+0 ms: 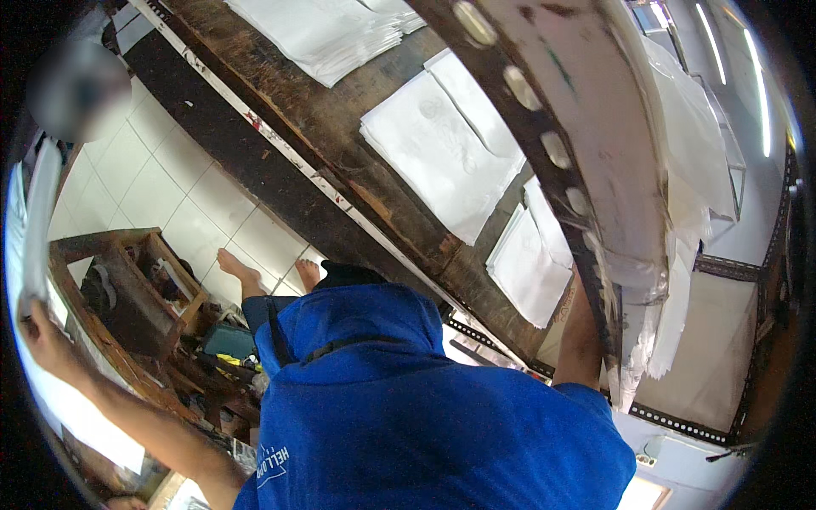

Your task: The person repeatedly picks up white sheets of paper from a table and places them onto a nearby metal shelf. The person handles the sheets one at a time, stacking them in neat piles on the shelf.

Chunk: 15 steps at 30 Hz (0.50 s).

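Observation:
My left hand (44, 340) reaches out at the far left rim, its fingers curled against the lower end of a long pale grey strip (38, 212). The strip's kind is unclear so close to the rim. On the right, my right forearm (580, 340) goes up behind a perforated metal shelf rail (557, 149), which hides the right hand. Close by that forearm, a small stack of white sheets or flat bags (531, 263) lies on a worn brown wooden shelf (374, 144). A larger white stack (446, 140) lies farther along it.
Another white pile (331, 38) lies at the shelf's far end. Translucent plastic-like sheets (680, 127) hang at the right. A wooden cabinet (127, 289) holding clutter stands at the left on pale floor tiles (170, 170). A blurred person (81, 89) is at the upper left.

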Each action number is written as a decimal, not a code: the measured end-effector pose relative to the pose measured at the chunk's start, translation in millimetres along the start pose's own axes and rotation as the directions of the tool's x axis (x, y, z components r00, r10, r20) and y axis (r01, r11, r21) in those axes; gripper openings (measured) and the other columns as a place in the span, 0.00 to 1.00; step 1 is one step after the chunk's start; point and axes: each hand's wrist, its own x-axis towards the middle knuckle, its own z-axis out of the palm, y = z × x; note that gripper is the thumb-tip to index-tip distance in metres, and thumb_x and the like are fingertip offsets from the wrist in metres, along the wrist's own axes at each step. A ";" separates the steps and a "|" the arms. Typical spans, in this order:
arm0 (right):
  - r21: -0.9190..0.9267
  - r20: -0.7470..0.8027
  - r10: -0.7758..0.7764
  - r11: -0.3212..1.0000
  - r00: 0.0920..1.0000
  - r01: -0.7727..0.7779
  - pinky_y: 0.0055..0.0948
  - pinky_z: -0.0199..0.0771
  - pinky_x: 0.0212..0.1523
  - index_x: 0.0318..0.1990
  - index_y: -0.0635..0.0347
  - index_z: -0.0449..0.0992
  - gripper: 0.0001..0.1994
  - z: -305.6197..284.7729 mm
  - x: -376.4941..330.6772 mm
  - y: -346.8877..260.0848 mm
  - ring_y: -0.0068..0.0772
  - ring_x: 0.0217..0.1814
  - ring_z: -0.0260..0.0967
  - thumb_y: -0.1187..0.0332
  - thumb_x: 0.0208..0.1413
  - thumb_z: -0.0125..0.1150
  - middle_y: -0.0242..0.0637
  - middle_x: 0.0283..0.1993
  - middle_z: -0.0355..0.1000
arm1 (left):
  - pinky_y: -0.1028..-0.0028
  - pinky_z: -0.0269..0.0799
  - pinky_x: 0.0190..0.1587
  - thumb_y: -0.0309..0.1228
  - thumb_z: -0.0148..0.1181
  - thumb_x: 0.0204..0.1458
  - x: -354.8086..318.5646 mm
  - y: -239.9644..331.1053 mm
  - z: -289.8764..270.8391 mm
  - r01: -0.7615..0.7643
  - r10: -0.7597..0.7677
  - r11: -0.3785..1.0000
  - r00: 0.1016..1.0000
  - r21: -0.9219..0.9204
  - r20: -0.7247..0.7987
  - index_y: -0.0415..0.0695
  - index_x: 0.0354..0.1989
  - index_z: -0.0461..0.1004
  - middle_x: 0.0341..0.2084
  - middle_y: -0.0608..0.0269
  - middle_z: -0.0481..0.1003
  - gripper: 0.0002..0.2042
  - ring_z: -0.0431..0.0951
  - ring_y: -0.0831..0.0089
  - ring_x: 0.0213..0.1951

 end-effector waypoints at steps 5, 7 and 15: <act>-0.027 0.041 -0.013 1.000 0.999 0.014 0.19 0.58 0.26 0.59 0.57 0.67 0.20 20.5 20.6 -1.4 0.16 0.26 0.57 0.64 0.61 0.54 0.26 0.30 0.66 | 0.74 0.68 0.45 0.35 0.54 0.59 -103.1 55.8 14.8 0.270 -0.269 0.893 0.962 -0.361 0.052 0.34 0.45 0.73 0.39 0.61 0.74 0.14 0.71 0.73 0.41; -0.038 0.048 -0.018 0.999 0.999 0.019 0.19 0.58 0.26 0.59 0.57 0.67 0.20 24.7 21.0 0.4 0.16 0.26 0.57 0.64 0.61 0.54 0.26 0.30 0.66 | 0.75 0.66 0.47 0.33 0.54 0.60 -125.3 51.7 12.6 0.136 -0.122 0.962 0.990 -0.238 0.076 0.35 0.46 0.73 0.38 0.60 0.74 0.14 0.70 0.74 0.41; -0.232 -0.079 -0.218 0.953 0.973 0.194 0.18 0.57 0.25 0.60 0.57 0.66 0.20 43.0 2.8 -72.1 0.16 0.26 0.57 0.64 0.61 0.53 0.27 0.29 0.65 | 0.76 0.66 0.39 0.30 0.52 0.59 -212.6 83.5 8.5 0.142 -0.116 0.976 0.981 -0.166 0.158 0.37 0.37 0.74 0.30 0.64 0.73 0.09 0.68 0.78 0.34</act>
